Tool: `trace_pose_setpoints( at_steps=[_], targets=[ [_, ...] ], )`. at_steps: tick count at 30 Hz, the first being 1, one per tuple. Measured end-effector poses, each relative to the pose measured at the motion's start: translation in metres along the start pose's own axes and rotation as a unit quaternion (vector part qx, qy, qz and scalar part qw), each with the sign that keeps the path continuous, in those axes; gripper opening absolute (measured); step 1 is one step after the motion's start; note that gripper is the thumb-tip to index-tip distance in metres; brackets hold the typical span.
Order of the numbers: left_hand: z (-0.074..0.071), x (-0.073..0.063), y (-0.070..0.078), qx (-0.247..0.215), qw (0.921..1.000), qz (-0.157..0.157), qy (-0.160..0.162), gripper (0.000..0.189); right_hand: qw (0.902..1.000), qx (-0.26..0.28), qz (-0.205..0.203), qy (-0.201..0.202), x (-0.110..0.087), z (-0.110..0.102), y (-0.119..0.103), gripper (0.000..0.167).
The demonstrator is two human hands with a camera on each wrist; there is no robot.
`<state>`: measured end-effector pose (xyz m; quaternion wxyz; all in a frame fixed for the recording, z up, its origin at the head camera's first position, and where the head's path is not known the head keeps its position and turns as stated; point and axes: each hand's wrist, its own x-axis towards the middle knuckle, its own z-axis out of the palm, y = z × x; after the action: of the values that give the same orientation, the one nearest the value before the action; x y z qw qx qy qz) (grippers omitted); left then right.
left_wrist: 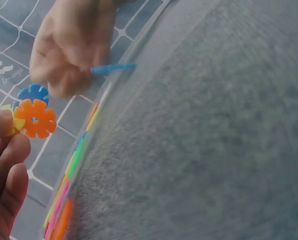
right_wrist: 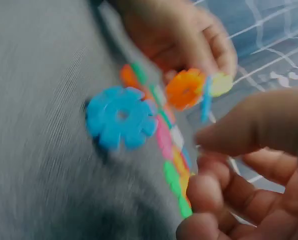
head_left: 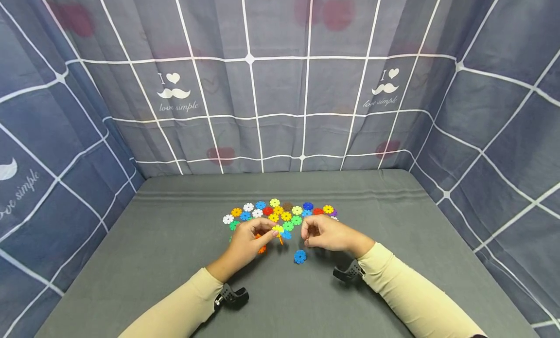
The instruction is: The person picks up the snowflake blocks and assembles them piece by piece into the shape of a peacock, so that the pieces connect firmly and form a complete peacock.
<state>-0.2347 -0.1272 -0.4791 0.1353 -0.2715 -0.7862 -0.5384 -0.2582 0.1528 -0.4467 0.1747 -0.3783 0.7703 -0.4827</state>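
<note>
In the head view my left hand (head_left: 253,240) pinches a yellow snowflake building disc (head_left: 278,228) between thumb and fingers, above the table. An orange disc (left_wrist: 45,112) and a blue disc (left_wrist: 31,93) are joined to it, as the left wrist view shows. My right hand (head_left: 329,232) is to the right of this joined piece, its fingers loosely bent with nothing visible between them. A loose blue disc (head_left: 297,259) is below and left of the right hand, apart from its fingers in the right wrist view. Motion blurs the right hand in the left wrist view.
Several notched discs in many colours lie in a loose band beyond the hands, among them a green disc (head_left: 288,226) and a red disc (head_left: 268,210). Grey cloth (head_left: 175,279) covers the table. Checked curtains (head_left: 280,85) enclose the back and both sides.
</note>
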Motion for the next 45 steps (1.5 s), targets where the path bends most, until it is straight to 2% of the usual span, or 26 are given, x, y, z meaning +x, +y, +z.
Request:
trace_pose_setpoints(
  at_steps=[2, 6, 8, 9, 11, 13, 15, 16, 17, 19, 22, 27, 35, 40, 43, 45],
  targets=[
    [-0.001, 0.002, 0.001, -0.003, 1.0, 0.0, -0.003, 0.014, 0.9975, -0.071, 0.004, 0.003, 0.001, 0.004, -0.005, 0.017],
    [-0.003, 0.003, 0.001, -0.013, 0.9999, -0.001, -0.005, 0.014, 0.9821, -0.188, -0.007, -0.017, 0.003, 0.018, -0.015, 0.027],
    [-0.003, 0.002, 0.001, -0.014, 0.9999, 0.002, -0.007, 0.014, 0.9759, -0.216, -0.01, -0.031, 0.004, 0.024, -0.018, 0.025],
    [-0.003, 0.002, 0.002, -0.015, 0.9998, 0.003, -0.009, 0.014, 0.977, -0.21, -0.005, -0.037, 0.004, 0.026, -0.018, 0.024],
    [-0.003, 0.001, 0.001, -0.014, 0.9998, 0.006, -0.013, 0.015, 0.9819, -0.185, 0.013, -0.037, 0.004, 0.025, -0.017, 0.023],
    [-0.002, 0.0, 0.001, -0.009, 0.9998, 0.011, -0.015, 0.015, 0.991, -0.127, 0.041, -0.013, 0.003, 0.02, -0.014, 0.02],
    [-0.001, -0.001, 0.0, 0.001, 0.9997, 0.021, -0.016, 0.015, 0.9971, -0.023, 0.062, 0.036, 0.002, 0.014, -0.01, 0.014],
    [-0.001, -0.001, -0.001, 0.006, 0.9994, 0.029, -0.015, 0.016, 0.9952, 0.035, 0.067, 0.062, 0.002, 0.011, -0.009, 0.011],
    [-0.001, -0.002, -0.001, 0.014, 0.999, 0.039, -0.014, 0.016, 0.9894, 0.097, 0.066, 0.087, 0.002, 0.01, -0.008, 0.01],
    [0.0, -0.003, -0.002, 0.031, 0.9974, 0.065, -0.008, 0.016, 0.9693, 0.203, 0.059, 0.126, 0.004, 0.01, -0.007, 0.011],
    [0.002, -0.002, -0.001, 0.049, 0.9923, 0.114, 0.008, 0.018, 0.9433, 0.293, 0.061, 0.143, 0.008, 0.017, -0.009, 0.012],
    [0.005, 0.001, 0.002, 0.057, 0.9811, 0.182, 0.03, 0.021, 0.924, 0.336, 0.079, 0.164, 0.011, 0.028, -0.013, 0.009],
    [0.008, 0.001, 0.01, 0.072, 0.9736, 0.213, 0.038, 0.021, 0.9166, 0.349, 0.073, 0.182, 0.01, 0.038, -0.012, 0.006],
    [0.009, 0.002, 0.014, 0.086, 0.9675, 0.236, 0.028, 0.022, 0.9141, 0.349, 0.063, 0.196, 0.01, 0.044, -0.016, 0.009],
    [0.011, 0.002, 0.016, 0.077, 0.9717, 0.221, 0.031, 0.022, 0.9142, 0.349, 0.064, 0.195, 0.011, 0.045, -0.014, 0.009],
    [0.012, 0.0, 0.014, 0.063, 0.9801, 0.185, 0.038, 0.021, 0.9167, 0.346, 0.069, 0.188, 0.011, 0.043, -0.013, 0.013]
  ],
)
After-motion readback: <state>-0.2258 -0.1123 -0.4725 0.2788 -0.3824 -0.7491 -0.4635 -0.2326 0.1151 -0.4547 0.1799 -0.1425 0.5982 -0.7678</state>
